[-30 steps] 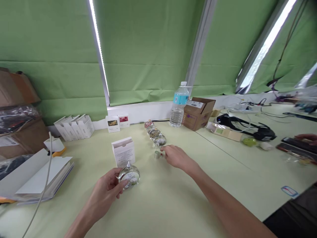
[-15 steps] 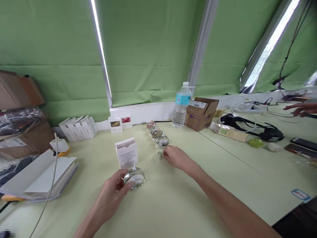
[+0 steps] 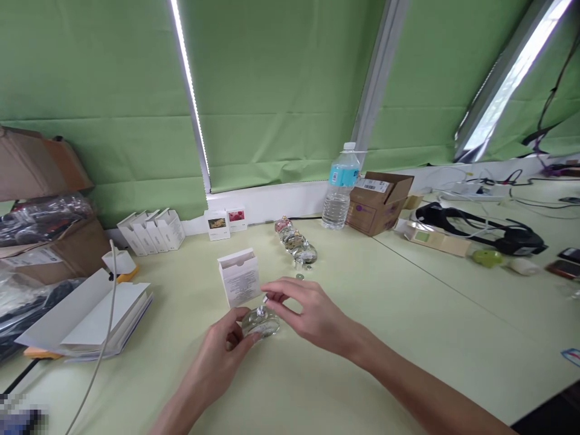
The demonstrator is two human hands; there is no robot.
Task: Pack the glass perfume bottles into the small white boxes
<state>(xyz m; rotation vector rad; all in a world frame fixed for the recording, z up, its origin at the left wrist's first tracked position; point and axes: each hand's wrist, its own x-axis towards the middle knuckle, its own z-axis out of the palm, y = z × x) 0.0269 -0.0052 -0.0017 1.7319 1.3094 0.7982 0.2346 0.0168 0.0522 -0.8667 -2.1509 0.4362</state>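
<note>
My left hand (image 3: 229,338) grips the left side of a round clear glass bottle (image 3: 267,325) that stands on the pale table. Just above the bottle's neck, my right hand (image 3: 306,308) pinches a small silvery ring or cap (image 3: 266,298) between thumb and fingertips. Behind the bottle stands an open white box (image 3: 241,281) with printed text. Farther back is a row of several round glass bottles (image 3: 295,241), with small metal parts (image 3: 299,277) in front of it.
Several white boxes (image 3: 154,232) and two picture cards (image 3: 217,225) stand along the wall. Papers (image 3: 104,314) and a cable lie left. A water bottle (image 3: 338,193), a cardboard box (image 3: 376,208) and a black headset (image 3: 489,232) are at the back right.
My right hand has moved left from the small metal parts to the bottle's neck, now with a silvery piece in its fingertips. The view has shifted slightly, and the other person's hand has left it.
</note>
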